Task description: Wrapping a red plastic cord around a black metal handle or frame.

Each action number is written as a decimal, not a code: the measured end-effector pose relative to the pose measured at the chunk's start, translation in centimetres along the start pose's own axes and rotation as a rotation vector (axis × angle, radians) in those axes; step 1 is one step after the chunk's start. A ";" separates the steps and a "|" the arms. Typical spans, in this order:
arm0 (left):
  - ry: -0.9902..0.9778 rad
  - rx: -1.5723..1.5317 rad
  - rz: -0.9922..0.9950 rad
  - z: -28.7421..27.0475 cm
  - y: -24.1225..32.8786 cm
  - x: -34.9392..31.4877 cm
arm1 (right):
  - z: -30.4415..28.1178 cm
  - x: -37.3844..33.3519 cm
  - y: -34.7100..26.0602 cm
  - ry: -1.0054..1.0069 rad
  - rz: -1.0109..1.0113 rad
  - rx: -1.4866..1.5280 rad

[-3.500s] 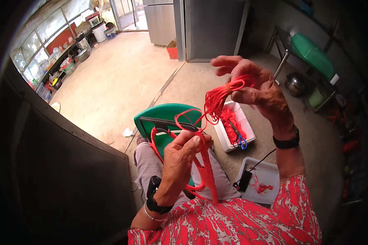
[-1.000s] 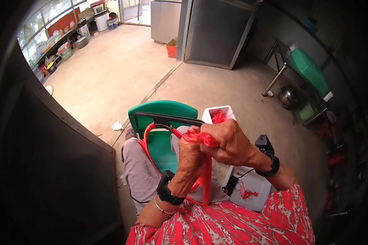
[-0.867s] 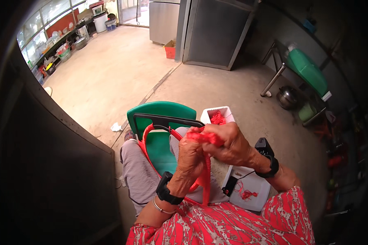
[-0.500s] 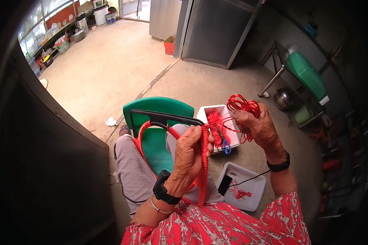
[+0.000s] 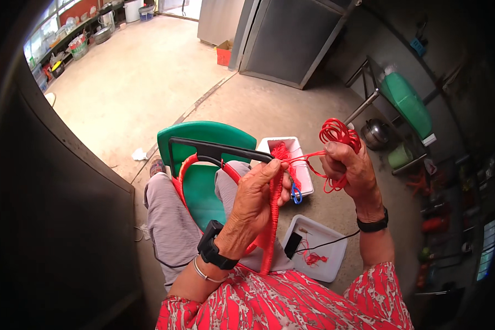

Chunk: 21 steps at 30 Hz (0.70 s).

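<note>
Fingers of the left hand (image 5: 256, 192) pinch a ribbed band of tightly wound red cord (image 5: 275, 212), while the right hand (image 5: 353, 165) curls snugly around a looped hank of glossy red cord (image 5: 344, 133).

The left thumb presses the band's upper end against a flat-barred black frame (image 5: 220, 149), fingers bent behind it; thin strands span the gap between the hands. The frame sits above the person's lap, before a rounded green plastic chair (image 5: 206, 130). Beyond stands a rectangular white box (image 5: 307, 188) of tangled red cord (image 5: 281, 150); nearer, a shallow pale tray (image 5: 331, 264) holds loose red strands (image 5: 314, 258).
</note>
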State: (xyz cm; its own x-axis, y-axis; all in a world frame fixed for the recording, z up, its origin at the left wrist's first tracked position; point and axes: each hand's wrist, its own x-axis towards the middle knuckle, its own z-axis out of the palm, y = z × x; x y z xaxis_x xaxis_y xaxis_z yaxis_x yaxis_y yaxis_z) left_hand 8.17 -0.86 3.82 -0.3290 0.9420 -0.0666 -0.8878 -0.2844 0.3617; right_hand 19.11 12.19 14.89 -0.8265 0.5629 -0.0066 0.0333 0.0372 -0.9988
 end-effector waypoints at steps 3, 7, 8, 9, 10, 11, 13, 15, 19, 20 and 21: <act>0.025 0.000 0.020 0.1 -0.1 -0.1 | -0.3 -0.3 0.1 -0.040 -0.028 -0.026; 0.060 0.020 0.067 0.2 -0.3 -0.2 | -0.2 -1.1 0.0 -0.058 -0.020 -0.044; 0.064 0.041 0.074 0.2 -0.3 0.0 | -0.3 -1.0 0.1 -0.055 -0.017 -0.051; 0.062 0.034 0.073 0.1 -0.3 0.2 | -0.2 -0.8 0.3 -0.013 -0.038 -0.071; 0.058 0.045 0.056 -0.1 -0.3 0.4 | -0.3 -0.5 0.6 0.028 -0.058 -0.092; 0.050 0.055 0.035 -0.2 -0.3 0.6 | -0.9 -0.1 1.0 0.039 -0.046 -0.123; 0.052 0.013 0.009 0.3 -0.3 0.4 | -1.7 0.0 1.8 0.061 0.014 -0.074; 0.040 0.017 0.005 -0.2 -0.4 0.5 | -1.9 0.3 2.0 0.076 0.092 -0.016; 0.060 -0.005 0.024 -0.3 -0.3 0.1 | -2.0 0.5 2.4 0.070 0.114 -0.027; 0.089 -0.020 0.032 -0.1 -0.2 0.1 | -2.1 0.5 2.5 0.090 0.107 -0.021; 0.118 -0.034 0.039 0.0 -0.2 0.1 | -2.1 0.5 2.6 0.109 0.099 -0.016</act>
State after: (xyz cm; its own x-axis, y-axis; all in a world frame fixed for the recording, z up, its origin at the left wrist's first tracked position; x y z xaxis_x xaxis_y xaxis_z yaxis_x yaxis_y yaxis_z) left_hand 8.33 -0.68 3.69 -0.3968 0.9033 -0.1629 -0.8836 -0.3278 0.3345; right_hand 19.96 14.31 12.42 -0.7527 0.6509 -0.0988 0.1211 -0.0106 -0.9926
